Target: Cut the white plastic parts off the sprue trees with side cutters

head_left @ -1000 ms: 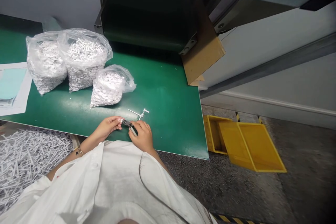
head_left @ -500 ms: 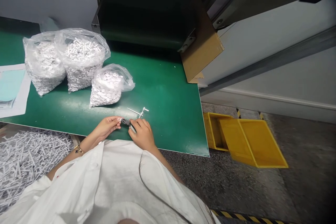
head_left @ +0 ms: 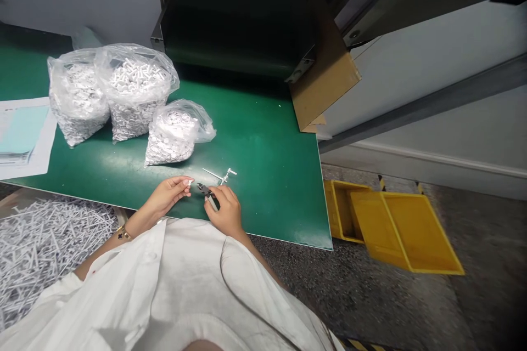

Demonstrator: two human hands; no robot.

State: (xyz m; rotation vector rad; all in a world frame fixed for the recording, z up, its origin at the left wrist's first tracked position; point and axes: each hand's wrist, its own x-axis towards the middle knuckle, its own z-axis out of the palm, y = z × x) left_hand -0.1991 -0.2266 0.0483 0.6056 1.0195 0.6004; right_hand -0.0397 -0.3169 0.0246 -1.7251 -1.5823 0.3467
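My left hand (head_left: pixel 171 195) pinches a small white plastic part (head_left: pixel 190 183) between thumb and fingertips, low over the table's front edge. My right hand (head_left: pixel 225 209) is wrapped round a pair of side cutters (head_left: pixel 212 201) with grey handles. The dark jaws of the cutters point at the white part and stand a little apart from it. Just beyond my right hand, a branched white plastic sprue (head_left: pixel 223 177) lies on the green table (head_left: pixel 272 175); its near end is hidden behind the fingers.
Three clear bags of small white parts stand at the left, the smallest bag (head_left: pixel 172 137) nearest me. Papers (head_left: pixel 24 131) lie at the far left. Below, a heap of white sprues (head_left: pixel 53 252) fills the lower left. Yellow crates (head_left: pixel 405 230) sit on the floor, right.
The cutters have drawn back from the white part, leaving a gap between them. My left hand has come slightly up with the part. The whole view has shifted a little.
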